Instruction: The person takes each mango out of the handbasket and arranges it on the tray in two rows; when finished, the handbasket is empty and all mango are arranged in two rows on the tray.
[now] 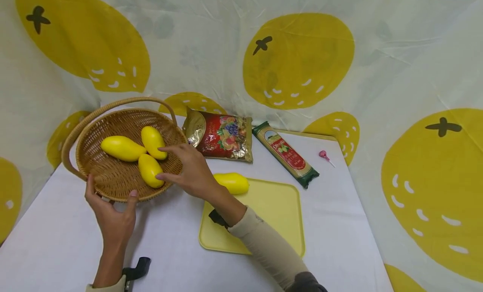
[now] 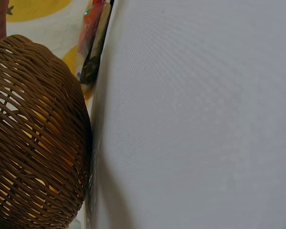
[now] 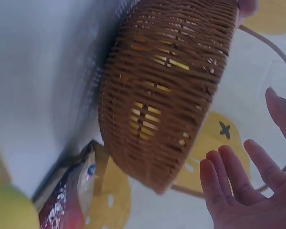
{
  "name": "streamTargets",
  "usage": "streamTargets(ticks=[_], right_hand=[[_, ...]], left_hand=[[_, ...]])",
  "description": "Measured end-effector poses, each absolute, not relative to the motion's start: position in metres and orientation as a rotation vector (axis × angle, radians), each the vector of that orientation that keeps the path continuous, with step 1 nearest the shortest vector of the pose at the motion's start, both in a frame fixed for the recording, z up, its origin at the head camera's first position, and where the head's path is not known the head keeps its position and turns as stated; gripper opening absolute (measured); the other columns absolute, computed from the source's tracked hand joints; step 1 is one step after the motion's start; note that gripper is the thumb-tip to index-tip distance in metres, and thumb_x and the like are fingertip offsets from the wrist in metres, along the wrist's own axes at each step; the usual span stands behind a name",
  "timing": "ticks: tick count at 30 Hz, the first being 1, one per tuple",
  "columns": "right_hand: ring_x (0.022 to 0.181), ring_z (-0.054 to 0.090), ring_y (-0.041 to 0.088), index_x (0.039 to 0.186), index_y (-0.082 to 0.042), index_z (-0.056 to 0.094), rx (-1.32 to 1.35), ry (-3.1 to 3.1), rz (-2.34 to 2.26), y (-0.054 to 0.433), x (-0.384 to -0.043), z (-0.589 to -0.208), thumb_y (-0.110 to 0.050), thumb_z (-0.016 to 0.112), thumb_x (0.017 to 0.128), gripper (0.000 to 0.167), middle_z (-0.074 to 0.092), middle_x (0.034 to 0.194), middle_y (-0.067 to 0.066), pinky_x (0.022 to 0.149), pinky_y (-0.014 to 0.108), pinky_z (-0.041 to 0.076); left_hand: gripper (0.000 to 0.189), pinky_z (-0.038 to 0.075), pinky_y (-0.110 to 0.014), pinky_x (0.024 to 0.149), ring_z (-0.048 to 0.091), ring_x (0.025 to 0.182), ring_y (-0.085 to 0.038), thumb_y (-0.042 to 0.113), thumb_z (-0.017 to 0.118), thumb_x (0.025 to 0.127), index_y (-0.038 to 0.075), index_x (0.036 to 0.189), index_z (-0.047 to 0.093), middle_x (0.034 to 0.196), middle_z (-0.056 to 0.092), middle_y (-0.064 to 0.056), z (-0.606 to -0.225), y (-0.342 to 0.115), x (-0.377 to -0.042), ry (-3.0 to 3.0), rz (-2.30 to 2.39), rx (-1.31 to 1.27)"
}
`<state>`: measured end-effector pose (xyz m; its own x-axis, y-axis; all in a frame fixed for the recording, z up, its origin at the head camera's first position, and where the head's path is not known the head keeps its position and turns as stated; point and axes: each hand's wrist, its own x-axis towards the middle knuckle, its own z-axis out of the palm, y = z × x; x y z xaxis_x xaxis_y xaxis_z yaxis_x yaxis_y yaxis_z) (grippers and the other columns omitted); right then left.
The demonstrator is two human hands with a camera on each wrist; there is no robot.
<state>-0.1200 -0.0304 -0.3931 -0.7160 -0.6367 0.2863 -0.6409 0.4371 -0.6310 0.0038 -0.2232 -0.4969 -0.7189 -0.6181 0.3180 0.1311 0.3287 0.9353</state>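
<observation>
A brown wicker basket [image 1: 124, 191] with an arched handle stands at the left of the table, three yellow mangoes inside. One mango [image 1: 122, 148] lies to the left; another mango [image 1: 152, 141] and a third mango [image 1: 150, 170] lie near the right hand. My left hand [image 1: 115, 218] holds the basket's near rim, thumb and fingers spread along it. Over the basket's right side reaches my right hand [image 1: 192, 168], thumb and fingers apart, fingertips overlapping the two right mangoes. In the right wrist view this hand [image 3: 250, 191] shows straight, spread fingers, with nothing in the palm.
A fourth mango [image 1: 232, 183] lies at the back left of a yellow tray [image 1: 271, 220], partly behind the right wrist. Behind stand a red-and-gold fruit bag [image 1: 222, 136] and a green-ended noodle-like packet [image 1: 286, 153]. A pink lollipop [image 1: 323, 155] lies at right.
</observation>
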Motion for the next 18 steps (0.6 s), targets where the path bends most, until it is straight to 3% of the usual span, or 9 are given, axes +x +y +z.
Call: streamTargets(ticks=[6,12,18], right_hand=[[0.135,0.059,0.017,0.147,-0.020,0.063,1.221,-2.725,1.168,-0.051,-0.125,-0.396,-0.040,0.087,0.088,0.067,0.065,0.146,-0.001,0.116,0.035,0.046],[0.126,0.065,0.016,0.147,-0.020,0.063,1.264,-2.780,1.144,-0.066,-0.132,-0.398,-0.041,0.087,0.087,0.067,0.068,0.142,-0.001,0.097,0.017,0.047],[0.122,0.066,0.016,0.149,-0.024,0.061,1.318,-2.865,1.063,-0.080,-0.140,-0.401,-0.044,0.087,0.087,0.070,0.070,0.136,0.000,0.095,0.018,0.046]], left_hand=[[0.105,0.033,-0.028,0.125,0.031,0.157,-0.032,0.006,0.077,0.086,0.019,0.169,0.013,0.175,0.016,-0.004,-0.498,-0.224,0.003,-1.942,-1.428,0.417],[0.105,0.034,-0.029,0.124,0.032,0.156,-0.031,0.009,0.078,0.087,0.021,0.169,0.014,0.175,0.016,-0.002,-0.499,-0.224,0.004,-1.946,-1.435,0.437],[0.104,0.036,-0.031,0.125,0.032,0.156,-0.031,0.008,0.077,0.086,0.022,0.169,0.014,0.175,0.016,-0.001,-0.498,-0.224,0.004,-1.948,-1.437,0.454]])
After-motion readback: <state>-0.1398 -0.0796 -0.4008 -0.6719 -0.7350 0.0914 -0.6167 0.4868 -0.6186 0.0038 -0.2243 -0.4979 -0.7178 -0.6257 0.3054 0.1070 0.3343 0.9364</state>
